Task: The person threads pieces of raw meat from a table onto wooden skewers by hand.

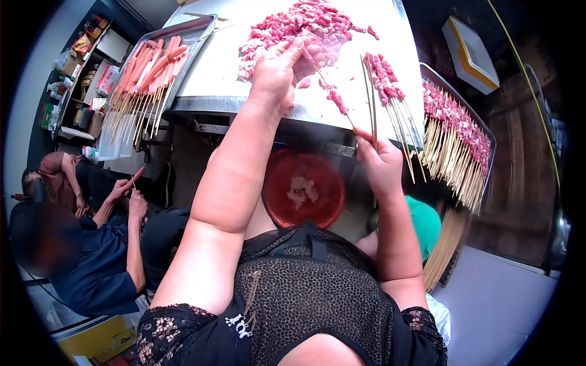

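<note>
My left hand (274,73) is at the near edge of a heap of raw pink meat pieces (299,27), its fingers closed on a small meat piece by the tip of a thin skewer. My right hand (379,160) pinches the lower end of that skewer (350,121), which slants up and left and carries a few meat pieces (336,99). Beside it on the white table (213,67) lie several loaded meat skewers (384,79), their bare sticks over the front edge.
A tray of sausage skewers (204,30) is at the left, a tray of many meat skewers (485,131) at the right. A red basin (278,195) stands below the table. At the left sits a person (97,250) holding a sausage and stick.
</note>
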Demonstrator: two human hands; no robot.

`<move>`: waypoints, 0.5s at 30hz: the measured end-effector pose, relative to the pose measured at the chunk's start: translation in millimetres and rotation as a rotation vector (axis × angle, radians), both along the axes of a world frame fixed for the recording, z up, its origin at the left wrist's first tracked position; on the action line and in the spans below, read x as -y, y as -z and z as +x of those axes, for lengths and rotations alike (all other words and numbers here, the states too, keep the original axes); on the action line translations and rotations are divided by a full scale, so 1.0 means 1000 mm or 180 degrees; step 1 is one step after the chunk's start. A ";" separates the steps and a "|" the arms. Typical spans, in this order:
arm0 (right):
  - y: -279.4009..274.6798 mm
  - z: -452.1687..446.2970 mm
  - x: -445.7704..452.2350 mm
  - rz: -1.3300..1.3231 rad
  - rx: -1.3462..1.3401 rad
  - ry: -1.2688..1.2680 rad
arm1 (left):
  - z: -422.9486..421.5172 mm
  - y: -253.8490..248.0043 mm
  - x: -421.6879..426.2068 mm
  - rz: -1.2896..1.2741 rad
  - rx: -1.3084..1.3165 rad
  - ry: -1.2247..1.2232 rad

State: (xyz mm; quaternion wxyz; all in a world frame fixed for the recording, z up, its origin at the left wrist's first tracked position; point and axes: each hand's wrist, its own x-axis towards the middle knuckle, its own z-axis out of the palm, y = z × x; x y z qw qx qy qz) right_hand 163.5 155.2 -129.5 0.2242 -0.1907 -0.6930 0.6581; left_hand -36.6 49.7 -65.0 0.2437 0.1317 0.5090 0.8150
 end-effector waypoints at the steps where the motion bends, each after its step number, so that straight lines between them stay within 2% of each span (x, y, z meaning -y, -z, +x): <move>1: 0.000 0.000 -0.001 0.0004 -0.0002 0.0002 | 0.001 -0.001 0.000 -0.0031 0.0028 -0.0042; 12: 0.004 0.002 -0.002 0.0112 0.0037 0.0073 | 0.004 -0.004 0.000 0.0048 0.0231 0.0246; 15: 0.005 0.001 0.000 0.0128 0.0016 0.0098 | 0.009 -0.002 -0.002 0.0306 0.0330 0.0297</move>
